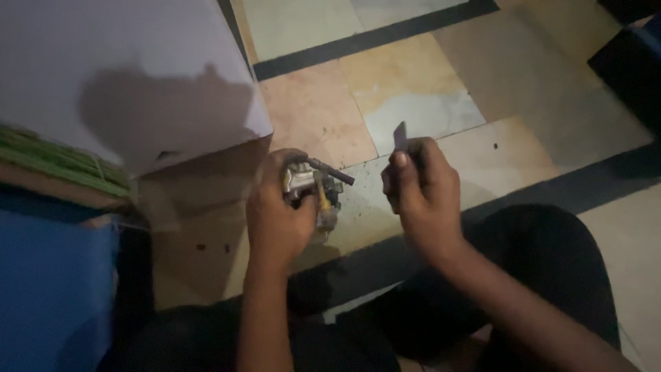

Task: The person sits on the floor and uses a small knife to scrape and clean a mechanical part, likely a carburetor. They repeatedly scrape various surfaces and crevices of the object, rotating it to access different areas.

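My left hand [277, 215] grips a small metal mechanical part [313, 190] with silvery and yellowish pieces and a short dark tube sticking out to the right. My right hand [421, 187] is closed around a thin flat blade-like tool [400, 136] whose tip points up above my fingers. The two hands are a little apart, above a tiled floor. Dark trousers cover my knees below them.
A white board or box top [124, 69] lies at the upper left, over a stack with green edges [55, 158]. A blue object [48, 289] sits at the lower left. The floor has beige tiles with dark bands [372, 38]. Something dark [630, 62] is at the upper right.
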